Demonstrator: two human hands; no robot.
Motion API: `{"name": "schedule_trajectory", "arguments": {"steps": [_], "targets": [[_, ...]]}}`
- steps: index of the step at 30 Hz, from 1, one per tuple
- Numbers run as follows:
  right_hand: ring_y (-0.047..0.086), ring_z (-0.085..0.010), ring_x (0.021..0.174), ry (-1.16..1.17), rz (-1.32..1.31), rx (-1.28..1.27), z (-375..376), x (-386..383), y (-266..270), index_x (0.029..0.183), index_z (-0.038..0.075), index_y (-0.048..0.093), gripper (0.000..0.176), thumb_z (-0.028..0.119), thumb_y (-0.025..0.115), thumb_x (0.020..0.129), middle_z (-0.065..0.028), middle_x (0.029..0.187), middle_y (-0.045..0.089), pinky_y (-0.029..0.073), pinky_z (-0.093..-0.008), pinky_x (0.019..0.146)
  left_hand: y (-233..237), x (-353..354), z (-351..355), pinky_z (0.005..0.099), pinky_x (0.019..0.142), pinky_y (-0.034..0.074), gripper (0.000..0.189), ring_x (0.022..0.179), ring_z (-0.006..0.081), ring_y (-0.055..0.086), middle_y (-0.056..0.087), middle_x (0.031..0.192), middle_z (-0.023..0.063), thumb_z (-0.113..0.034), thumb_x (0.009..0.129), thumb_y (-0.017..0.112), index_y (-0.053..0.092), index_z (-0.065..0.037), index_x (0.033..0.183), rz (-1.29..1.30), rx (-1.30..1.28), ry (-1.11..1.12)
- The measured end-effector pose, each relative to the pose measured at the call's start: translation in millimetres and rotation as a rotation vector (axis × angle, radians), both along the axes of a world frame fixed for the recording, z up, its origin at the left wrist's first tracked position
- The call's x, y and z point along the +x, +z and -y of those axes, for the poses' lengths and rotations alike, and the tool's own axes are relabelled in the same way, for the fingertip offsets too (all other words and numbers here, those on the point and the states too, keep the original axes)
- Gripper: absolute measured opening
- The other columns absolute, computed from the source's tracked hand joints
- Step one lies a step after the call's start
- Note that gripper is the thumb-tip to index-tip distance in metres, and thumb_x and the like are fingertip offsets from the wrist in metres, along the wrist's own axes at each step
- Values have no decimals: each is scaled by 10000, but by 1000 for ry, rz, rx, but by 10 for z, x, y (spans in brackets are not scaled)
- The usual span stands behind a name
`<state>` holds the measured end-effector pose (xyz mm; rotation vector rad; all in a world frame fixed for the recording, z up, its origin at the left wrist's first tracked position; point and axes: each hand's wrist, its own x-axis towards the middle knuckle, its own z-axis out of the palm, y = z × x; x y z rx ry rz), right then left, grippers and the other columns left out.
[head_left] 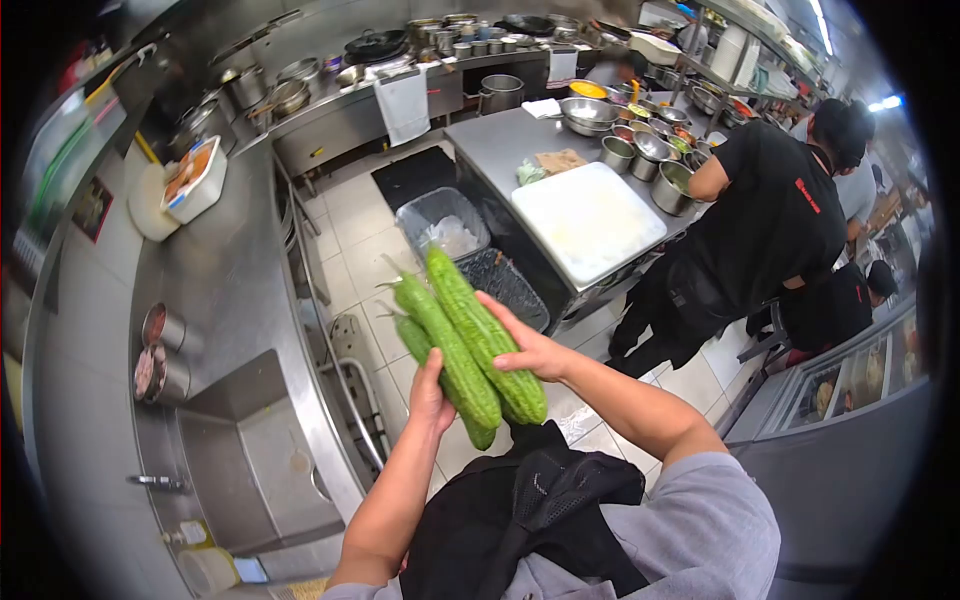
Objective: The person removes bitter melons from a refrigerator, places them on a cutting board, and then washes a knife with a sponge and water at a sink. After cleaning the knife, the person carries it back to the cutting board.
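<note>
Three long green bitter melons [450, 345], with bumpy, ridged skin and thin stems, are held together in front of my body. My left hand [430, 398] is closed against the lower left side of the bunch. My right hand [528, 350] grips the right side, its thumb lying over the rightmost melon. The stem ends point up and away from me. Some fingers of both hands are hidden behind the melons.
A sink [270, 455] and steel counter [215, 275] run along the left. Ahead, a white cutting board [590, 222] lies on a prep table near several metal bowls. Bins [445, 222] stand on the floor below. A person in black [765, 215] works at the right.
</note>
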<state>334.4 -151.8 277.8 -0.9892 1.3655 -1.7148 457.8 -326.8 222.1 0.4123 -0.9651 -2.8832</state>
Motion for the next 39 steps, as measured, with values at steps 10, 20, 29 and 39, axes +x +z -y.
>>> {"name": "schedule_trajectory", "arguments": {"steps": [10, 20, 29, 39], "targets": [[327, -297, 1465, -349, 404, -240, -1563, -2694, -347, 1622, 165, 118, 1024, 176, 729, 801, -135, 1628, 234, 312, -405, 1182, -33, -3557, -1309, 505, 1023, 486, 744, 1265, 326, 546, 491, 1447, 173, -475, 970, 630, 340, -57, 1513, 183, -157, -263], [367, -326, 1442, -461, -172, 641, -2291, -5212, -925, 1595, 209, 268, 981, 536, 739, 798, -155, 1635, 242, 344, -435, 1162, -632, -5424, -1212, 541, 1026, 459, 912, 1288, 417, 503, 379, 1512, 233, -456, 899, 707, 185, -100, 1557, 251, -965, -212], [307, -358, 1472, -834, -644, 988, -2047, -5104, -1250, 1543, 322, 369, 846, 599, 697, 814, -127, 1626, 280, 316, -563, 1144, -927, -5266, -1557, 424, 1206, 259, 875, 1482, 458, 215, 215, 1565, 363, -364, 958, 619, 132, 47, 1557, 365, -1466, -56], [515, -342, 1286, -192, -1184, 263, -448, -3534, -258, 1314, 121, 604, 444, 262, 671, 899, -110, 1315, 614, 376, -483, 1082, -1305, -3450, -124, 370, 1056, 439, 725, 1268, 304, 576, 501, 1451, 258, -406, 1002, 590, 302, -25, 1547, 228, -1105, -150]]}}
